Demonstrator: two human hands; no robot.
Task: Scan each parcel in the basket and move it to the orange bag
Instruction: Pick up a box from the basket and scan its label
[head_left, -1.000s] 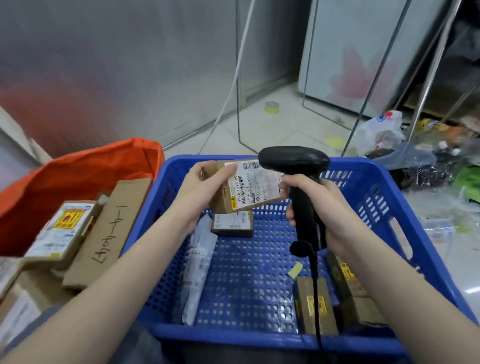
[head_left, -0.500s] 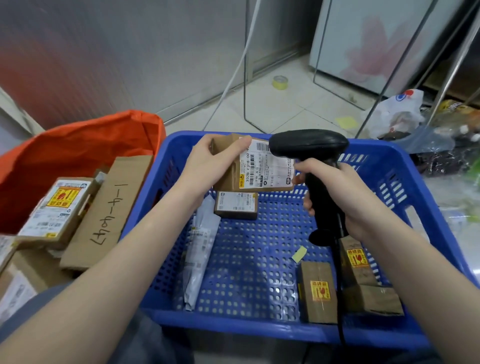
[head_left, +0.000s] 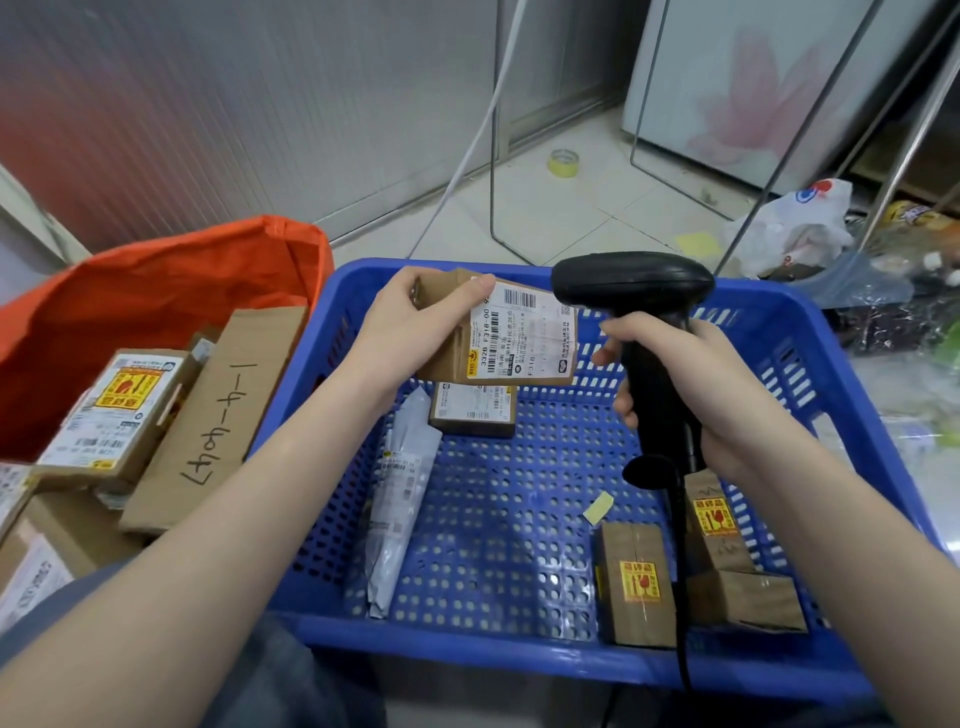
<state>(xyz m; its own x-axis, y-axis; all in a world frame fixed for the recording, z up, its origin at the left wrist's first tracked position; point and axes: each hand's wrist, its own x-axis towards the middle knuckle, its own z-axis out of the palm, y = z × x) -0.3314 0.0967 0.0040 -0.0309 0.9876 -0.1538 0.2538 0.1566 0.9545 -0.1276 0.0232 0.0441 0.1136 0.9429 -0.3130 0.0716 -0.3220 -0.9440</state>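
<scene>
My left hand (head_left: 415, 325) grips a small brown cardboard parcel (head_left: 511, 338) above the far side of the blue basket (head_left: 519, 660), its white label facing up. My right hand (head_left: 696, 389) grips the handle of a black barcode scanner (head_left: 631, 283), whose head sits just right of the label. On the basket floor lie a small labelled box (head_left: 472, 413), a grey poly mailer (head_left: 397, 499) and several brown boxes with yellow fragile stickers (head_left: 636, 582). The orange bag (head_left: 156, 312) stands left of the basket and holds several parcels (head_left: 117, 410).
A long flat carton with handwriting (head_left: 218, 415) leans in the orange bag. The scanner cable (head_left: 683, 597) hangs down over the basket's near edge. A tape roll (head_left: 563, 163), metal frame legs (head_left: 493, 156) and plastic bags (head_left: 800, 223) are on the tiled floor beyond.
My left hand has turned the parcel so its label lies flatter and faces up, and both hands have shifted slightly relative to the basket. The scanner stays beside the label.
</scene>
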